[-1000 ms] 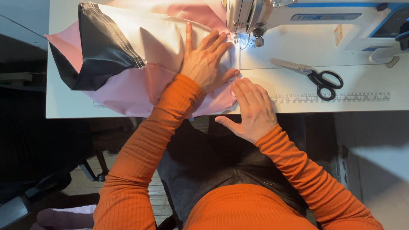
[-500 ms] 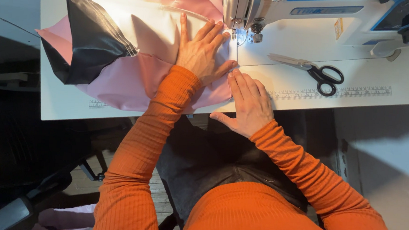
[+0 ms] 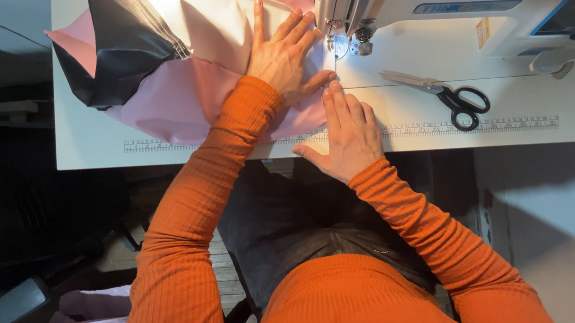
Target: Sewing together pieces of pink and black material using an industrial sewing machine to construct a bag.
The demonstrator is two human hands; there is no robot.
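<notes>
Under the needle of the white sewing machine (image 3: 379, 13) we press our left hand (image 3: 283, 56) flat, fingers spread, on the pale pink fabric (image 3: 191, 94). Our right hand (image 3: 347, 132) lies open at five o'clock from it, on the cloth's edge. Most fabric, with its black panel (image 3: 121, 35), bunches at nine o'clock, so we judge the seam unfinished; black-handled scissors (image 3: 450, 95) wait at three o'clock.

White sewing table (image 3: 99, 148) carried a white sewing machine (image 3: 406, 14) at the far edge. Pink fabric (image 3: 190, 101) with a black piece (image 3: 124, 35) lay spread at left. Black-handled scissors (image 3: 450, 97) rested right of the needle, above a printed ruler strip (image 3: 479, 124).
</notes>
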